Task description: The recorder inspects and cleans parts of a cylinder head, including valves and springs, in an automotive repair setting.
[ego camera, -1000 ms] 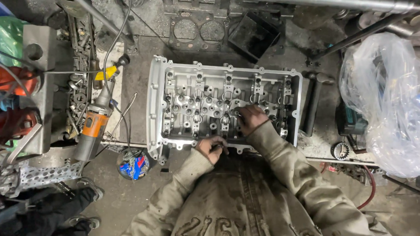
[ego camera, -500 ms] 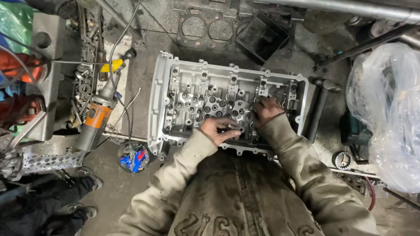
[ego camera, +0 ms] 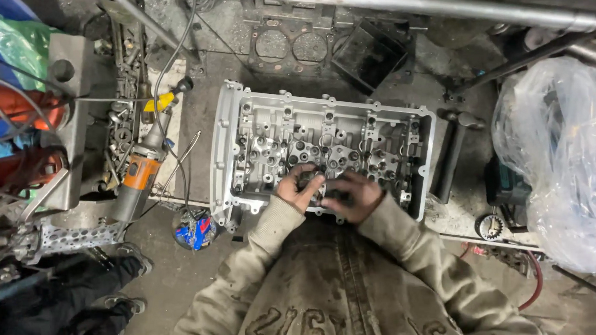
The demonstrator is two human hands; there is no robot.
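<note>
Item: aluminium cylinder head [ego camera: 257, 123], laid flat on a dirty workshop floor, its long side running across the view, upper face exposed with rows of round bores and bolt holes.

Left hand [ego camera: 299, 187]: placed on the near middle of the head, fingers curled around a small dark part [ego camera: 310, 180] seated in the casting. The part is largely covered by the fingers, so its kind cannot be told.

Right hand [ego camera: 353, 195]: set just beside the left, fingers bent and pressed down on the same area; whether something is gripped or merely touched is not clear from this angle. Both wrists are covered by soiled olive jacket sleeves [ego camera: 413, 239].

Surroundings, left: an angle grinder [ego camera: 140, 176] with an orange collar is laid on the floor, its cable trailing upward; beside it a tray of loose metal parts [ego camera: 121, 127]. A crumpled blue wrapper [ego camera: 194, 230] is seen near the head's near-left corner.

Surroundings, right: a hammer [ego camera: 453, 152] is laid just beside the head's right end; a clear plastic bag [ego camera: 562, 158] is set farther out.

Surroundings, top: a head gasket [ego camera: 290, 49] and a long metal pipe [ego camera: 404, 0].
</note>
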